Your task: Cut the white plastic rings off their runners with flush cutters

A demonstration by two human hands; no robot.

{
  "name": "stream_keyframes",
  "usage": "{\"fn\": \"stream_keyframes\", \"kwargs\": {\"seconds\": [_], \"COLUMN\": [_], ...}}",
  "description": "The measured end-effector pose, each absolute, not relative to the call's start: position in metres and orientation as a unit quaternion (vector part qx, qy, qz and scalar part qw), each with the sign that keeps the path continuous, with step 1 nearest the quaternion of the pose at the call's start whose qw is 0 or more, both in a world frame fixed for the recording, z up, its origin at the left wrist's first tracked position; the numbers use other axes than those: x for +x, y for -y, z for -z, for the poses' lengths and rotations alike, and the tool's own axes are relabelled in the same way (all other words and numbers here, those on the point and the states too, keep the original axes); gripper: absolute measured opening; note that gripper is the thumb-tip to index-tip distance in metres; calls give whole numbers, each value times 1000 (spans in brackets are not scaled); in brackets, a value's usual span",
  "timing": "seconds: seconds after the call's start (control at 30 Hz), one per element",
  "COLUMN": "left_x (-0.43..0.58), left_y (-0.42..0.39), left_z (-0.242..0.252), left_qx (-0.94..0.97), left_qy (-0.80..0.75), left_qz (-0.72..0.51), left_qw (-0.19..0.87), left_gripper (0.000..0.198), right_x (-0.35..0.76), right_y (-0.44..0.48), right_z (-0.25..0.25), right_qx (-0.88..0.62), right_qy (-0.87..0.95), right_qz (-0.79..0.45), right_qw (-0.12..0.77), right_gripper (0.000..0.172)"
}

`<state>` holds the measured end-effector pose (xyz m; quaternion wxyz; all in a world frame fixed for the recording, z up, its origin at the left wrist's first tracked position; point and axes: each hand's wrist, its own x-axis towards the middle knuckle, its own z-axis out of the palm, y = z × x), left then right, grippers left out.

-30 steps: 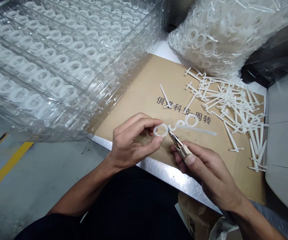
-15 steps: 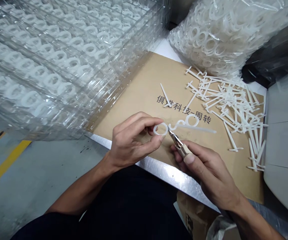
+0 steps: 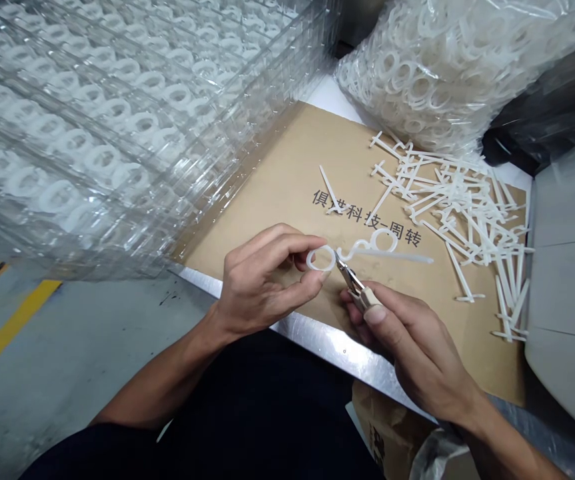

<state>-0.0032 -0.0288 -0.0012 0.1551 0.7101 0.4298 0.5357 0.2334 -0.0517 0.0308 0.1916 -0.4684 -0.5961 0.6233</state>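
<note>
Between thumb and fingers, my left hand (image 3: 267, 280) pinches a white plastic ring (image 3: 309, 260) by its edge, above the cardboard. My right hand (image 3: 407, 333) is closed around the handles of small nippers (image 3: 351, 277). Their metal jaws meet the right side of the ring, where a curved white runner joins on. That runner leads to a second white ring (image 3: 384, 241), and a long thin sprue (image 3: 397, 256) sticks out to the right. Whether the jaws have cut through cannot be seen.
Loose white sprues (image 3: 457, 200) lie heaped on the brown cardboard (image 3: 272, 180) at right. Stacked clear trays (image 3: 132, 113) of white rings stand at left. A clear bag (image 3: 432, 80) of rings is behind. The metal table edge (image 3: 337, 347) runs nearest me.
Both hands, the ring and the nippers stay almost in place. The long sprue has shifted very slightly, and the view has moved a little.
</note>
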Motion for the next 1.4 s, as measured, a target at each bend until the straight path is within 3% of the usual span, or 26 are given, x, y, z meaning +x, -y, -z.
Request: {"fn": "stream_keyframes", "kwargs": {"seconds": [0.4,0.63,0.9,1.17,1.27,1.3,1.4], "left_x": [-7,-14,13,66,86,92,110], "left_y": [29,27,-41,-215,-239,-232,-180], "left_z": [7,5,-55,-140,-167,-169,-146], "left_qx": [697,653,713,736,748,767,877], "left_qy": [-435,-483,-452,-453,-507,-485,-346], "left_qz": [-536,-545,-525,-501,-428,-419,-333], "left_qw": [193,210,109,57,17,-4,-16], "left_gripper": [23,22,21,20,50,52,25], "right_x": [224,223,227,227,227,228,227], "right_y": [43,36,27,24,24,25,27], "right_z": [-35,-31,-33,-28,-28,-28,-29], "right_qx": [-472,-435,-379,-372,-370,-369,-366], "right_qy": [665,664,699,729,745,751,768], "right_qz": [-557,-586,-575,-537,-517,-509,-490], "right_qw": [156,163,194,205,202,200,193], "right_gripper": [43,42,40,41,41,41,41]}}
